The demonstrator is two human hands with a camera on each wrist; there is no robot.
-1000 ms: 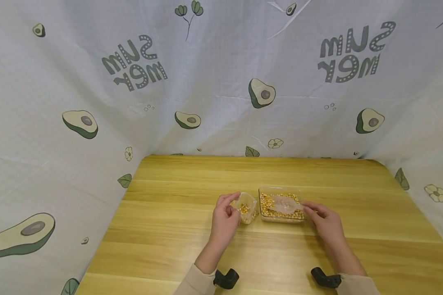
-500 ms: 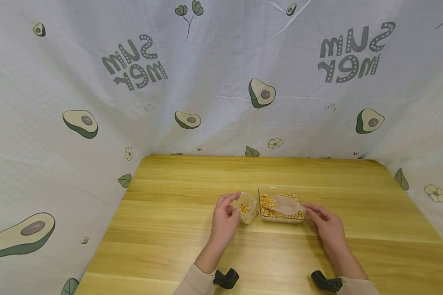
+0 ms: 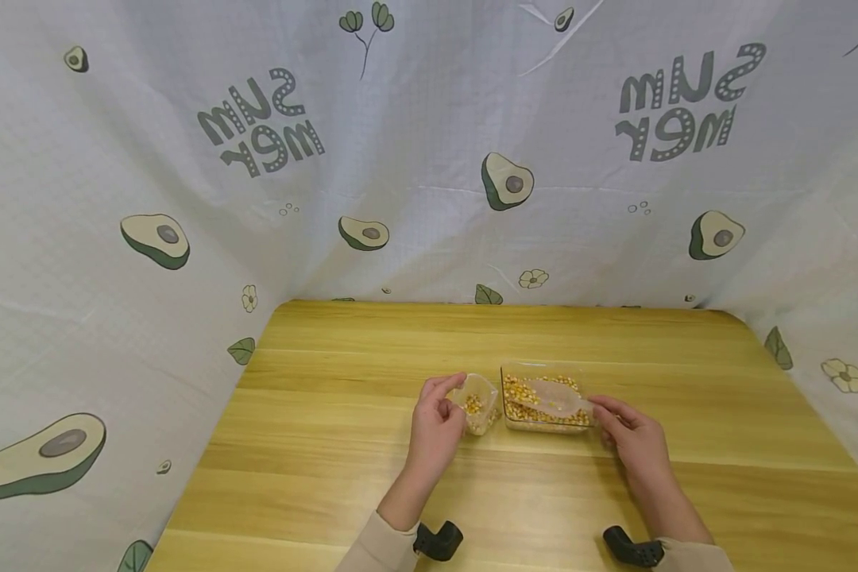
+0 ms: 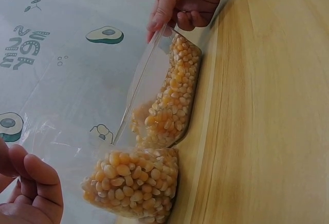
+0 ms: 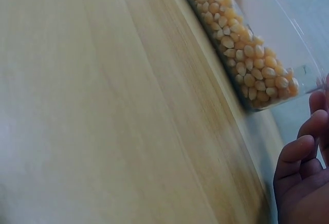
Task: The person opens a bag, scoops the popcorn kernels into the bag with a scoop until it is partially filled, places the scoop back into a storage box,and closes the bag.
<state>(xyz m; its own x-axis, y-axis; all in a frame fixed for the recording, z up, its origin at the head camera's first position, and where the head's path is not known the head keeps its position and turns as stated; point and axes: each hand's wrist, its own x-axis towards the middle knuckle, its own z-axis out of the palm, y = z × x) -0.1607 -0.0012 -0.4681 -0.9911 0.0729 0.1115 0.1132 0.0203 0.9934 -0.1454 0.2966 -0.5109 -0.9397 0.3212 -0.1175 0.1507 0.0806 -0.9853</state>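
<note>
My left hand (image 3: 434, 429) pinches the rim of a clear plastic bag (image 4: 131, 185) between thumb and fingers. Corn kernels fill the lower part of the bag, which stands upright with its mouth spread. Just right of it is a clear rectangular container (image 3: 549, 428) holding more corn kernels (image 4: 172, 98). My right hand (image 3: 638, 441) pinches the handle of a translucent scoop (image 3: 559, 397) at the container's right side. The scoop lies tilted over the kernels, with some at its left end. In the right wrist view, curled fingers (image 5: 298, 152) appear beside the container's corner.
A wood-grain table (image 3: 343, 445) carries the bag and the container, which stand close together. Behind and at the sides hangs a pale curtain (image 3: 429, 238) printed with avocados. Black wrist mounts (image 3: 438, 542) sit at both sleeves.
The scoop has shifted slightly and its tilt has changed, with more kernels showing at its left end. My right hand has moved a little to the right. The left hand and bag stay still.
</note>
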